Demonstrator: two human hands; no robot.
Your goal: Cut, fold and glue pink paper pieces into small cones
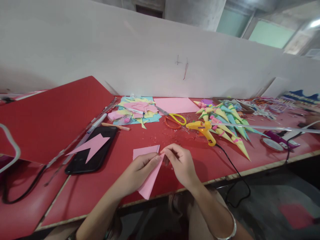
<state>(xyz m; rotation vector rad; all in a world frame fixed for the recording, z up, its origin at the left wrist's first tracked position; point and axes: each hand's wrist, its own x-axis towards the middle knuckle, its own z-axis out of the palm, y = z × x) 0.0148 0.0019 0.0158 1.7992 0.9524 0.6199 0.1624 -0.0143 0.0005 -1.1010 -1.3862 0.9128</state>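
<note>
Between my two hands is a folded piece of pink paper, held just over the table's front edge. My left hand is closed on its upper side, thumb on top. At its narrow upper tip, the thumb and fingers of my right hand pinch the paper. A second pink sheet lies on the table behind my left hand, partly covered by it. Beyond my hands are scissors with yellow and red handles and a yellow glue gun lying on its side.
Left of my hands a black phone carries a notched pink paper cutout. Paper scraps are heaped at the back. Several paper cones lie to the right. The glue gun's cord hangs over the edge. A red board leans at left.
</note>
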